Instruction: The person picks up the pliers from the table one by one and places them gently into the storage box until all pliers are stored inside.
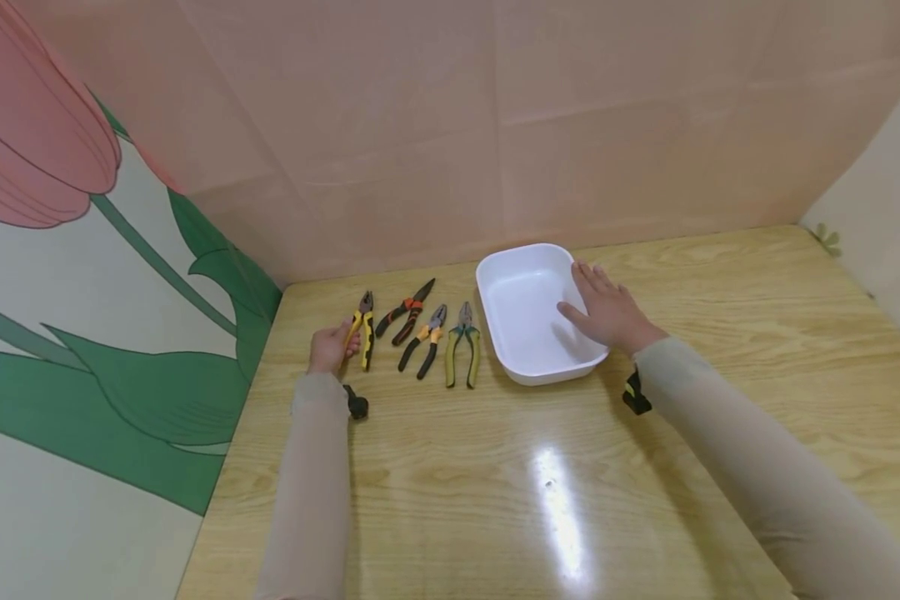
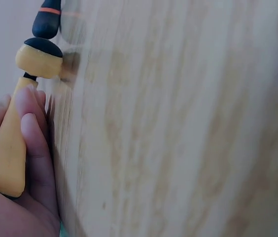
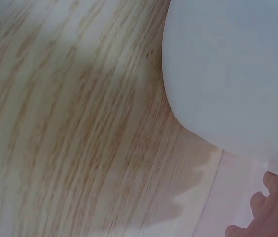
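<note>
Combination pliers with yellow-and-black handles [image 1: 367,340] are at the left end of a row of pliers. My left hand [image 1: 328,350] grips one of their handles, its fingers curled round the yellow grip [image 2: 8,148] in the left wrist view. To the right stands a white plastic tub [image 1: 521,321] with nothing inside. My right hand [image 1: 607,310] rests on its right rim with straight, spread fingers, the thumb reaching over the inside. In the right wrist view the tub's outer wall [image 3: 227,74] fills the upper right, with fingertips [image 3: 272,185] below it.
Beside the held pliers lie black-and-red long-nose pliers [image 1: 407,312], orange-and-black pliers [image 1: 424,340] and green-handled pliers [image 1: 462,344]. The wooden table [image 1: 450,475] meets a pink-covered wall [image 1: 420,125] behind and a flower-painted wall [image 1: 135,358] at the left.
</note>
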`<move>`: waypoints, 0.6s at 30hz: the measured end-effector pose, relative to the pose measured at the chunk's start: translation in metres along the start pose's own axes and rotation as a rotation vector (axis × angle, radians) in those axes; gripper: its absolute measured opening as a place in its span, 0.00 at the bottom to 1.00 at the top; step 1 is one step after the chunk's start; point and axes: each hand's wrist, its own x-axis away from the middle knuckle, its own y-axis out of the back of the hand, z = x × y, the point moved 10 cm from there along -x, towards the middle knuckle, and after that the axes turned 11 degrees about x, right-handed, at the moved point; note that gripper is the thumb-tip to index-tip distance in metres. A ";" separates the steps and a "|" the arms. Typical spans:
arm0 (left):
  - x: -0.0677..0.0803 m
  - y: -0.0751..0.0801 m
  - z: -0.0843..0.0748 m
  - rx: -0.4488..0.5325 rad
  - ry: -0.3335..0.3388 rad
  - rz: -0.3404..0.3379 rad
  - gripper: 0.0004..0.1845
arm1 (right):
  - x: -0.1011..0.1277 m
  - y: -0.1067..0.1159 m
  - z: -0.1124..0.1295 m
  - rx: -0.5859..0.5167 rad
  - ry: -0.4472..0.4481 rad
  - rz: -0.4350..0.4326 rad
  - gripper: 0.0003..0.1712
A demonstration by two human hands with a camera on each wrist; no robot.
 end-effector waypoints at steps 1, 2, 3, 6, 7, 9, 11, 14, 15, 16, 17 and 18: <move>0.000 0.000 0.000 0.010 -0.005 -0.002 0.26 | 0.000 0.000 0.000 0.001 -0.001 0.000 0.48; 0.001 0.001 0.000 0.021 -0.009 -0.006 0.26 | -0.001 0.000 0.000 0.000 -0.003 0.000 0.48; 0.001 0.002 0.000 0.033 -0.013 -0.008 0.26 | -0.001 -0.001 0.000 0.000 -0.003 0.000 0.48; 0.001 0.004 0.000 0.057 -0.023 -0.011 0.27 | -0.002 -0.001 -0.001 0.000 -0.006 0.002 0.48; 0.001 0.004 0.000 0.058 -0.027 -0.014 0.27 | -0.002 -0.001 -0.001 -0.002 -0.008 0.002 0.47; 0.001 0.005 0.001 0.061 -0.028 -0.014 0.27 | -0.002 -0.001 -0.001 -0.005 -0.010 0.004 0.47; 0.000 0.004 0.001 0.065 -0.025 -0.012 0.27 | -0.001 -0.001 -0.001 -0.006 -0.011 0.005 0.47; 0.000 0.004 0.001 0.076 -0.015 -0.005 0.27 | 0.000 0.000 0.000 -0.002 -0.010 0.008 0.48; 0.000 0.005 0.001 0.072 -0.009 -0.004 0.27 | 0.001 0.000 0.001 0.000 -0.010 0.011 0.49; 0.001 0.004 0.001 0.068 -0.003 -0.001 0.27 | 0.001 0.000 0.001 0.000 -0.010 0.011 0.49; 0.001 0.004 0.001 0.063 0.005 0.001 0.27 | 0.001 0.000 0.001 0.003 -0.010 0.011 0.49; 0.002 0.004 0.001 0.056 0.012 0.002 0.27 | 0.001 0.000 0.001 0.004 -0.008 0.010 0.49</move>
